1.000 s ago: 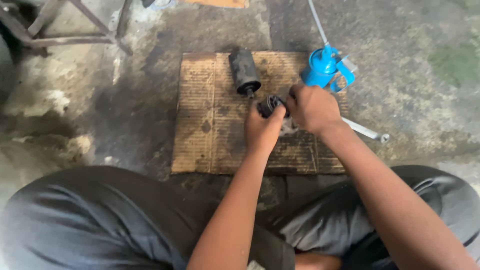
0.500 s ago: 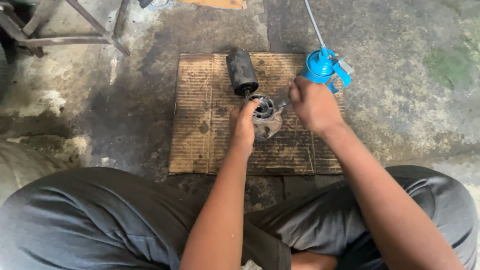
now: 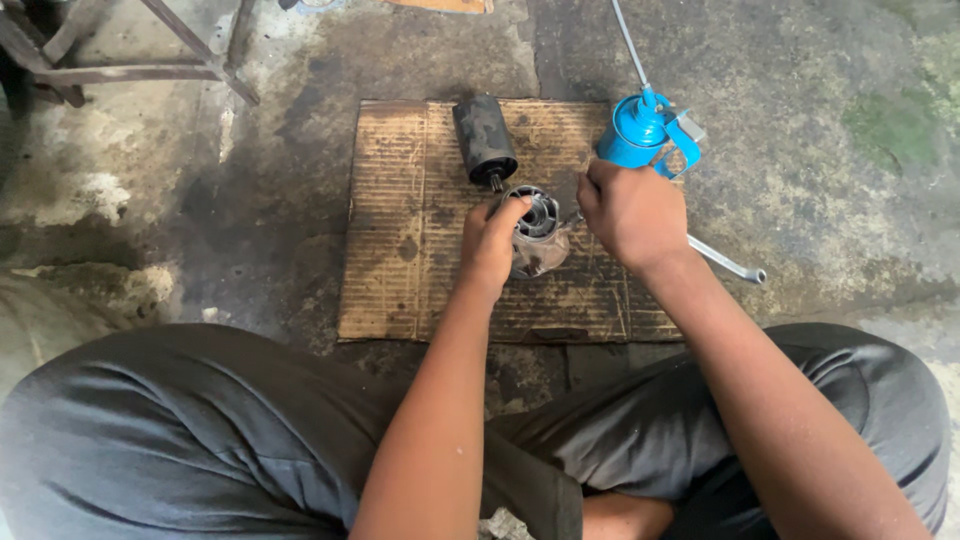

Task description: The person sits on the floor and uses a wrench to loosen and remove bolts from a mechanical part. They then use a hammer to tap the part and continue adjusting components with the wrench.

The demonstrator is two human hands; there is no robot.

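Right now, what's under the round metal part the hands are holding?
The round metal part rests on a brown cardboard sheet lying on the concrete floor. The left hand steadies it; the right hand hides its far side.

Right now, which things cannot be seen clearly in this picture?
- Head view: what the right hand grips is hidden by the hand itself.
- Metal housing: left hand covers its near side.
- Oil can: spout cut by the top edge.
- Metal frame: cut by the top-left edge.

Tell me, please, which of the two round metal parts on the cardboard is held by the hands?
The grey housing with the open end, gripped by the left hand; the black cylinder lies untouched behind it.
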